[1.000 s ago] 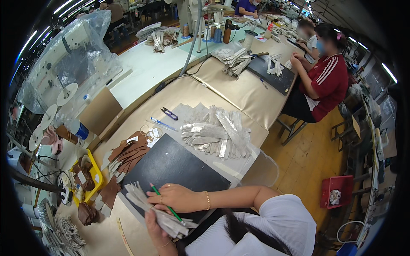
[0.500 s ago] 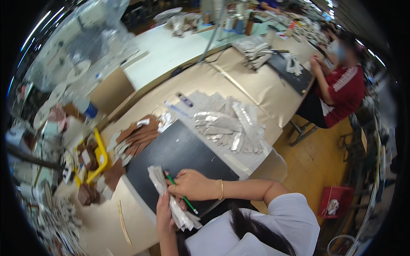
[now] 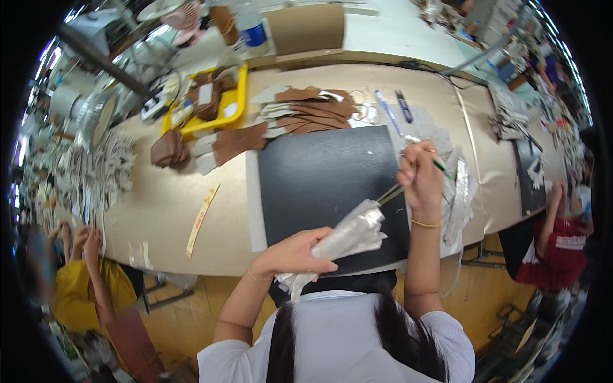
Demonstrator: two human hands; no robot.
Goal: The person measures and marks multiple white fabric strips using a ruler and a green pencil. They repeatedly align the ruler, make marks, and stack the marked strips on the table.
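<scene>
My left hand (image 3: 295,251) is closed around a bundle of silvery-white, glove-like fabric pieces (image 3: 355,235), held tilted over the near edge of a black mat (image 3: 325,172). From the bundle's far end a thin stretched band (image 3: 391,193), which looks like a rubber band, runs to my right hand (image 3: 423,179). The fingers of that hand are pinched on the band, and a green pen (image 3: 442,167) sticks out of the same grip. Under and beside my right hand lies a pile of similar silvery-grey pieces (image 3: 461,191).
Brown and grey fabric pieces (image 3: 313,112) lie beyond the mat, beside loose rubber bands (image 3: 365,113) and two pens (image 3: 403,106). A yellow tray (image 3: 237,96) stands far left. A yellowish strip (image 3: 203,220) lies left of the mat. Other people work at both sides.
My view has swung left. My right hand has moved off the bundle, and a thin band now stretches between them. The left hand still grips the bundle, now tilted the other way.
</scene>
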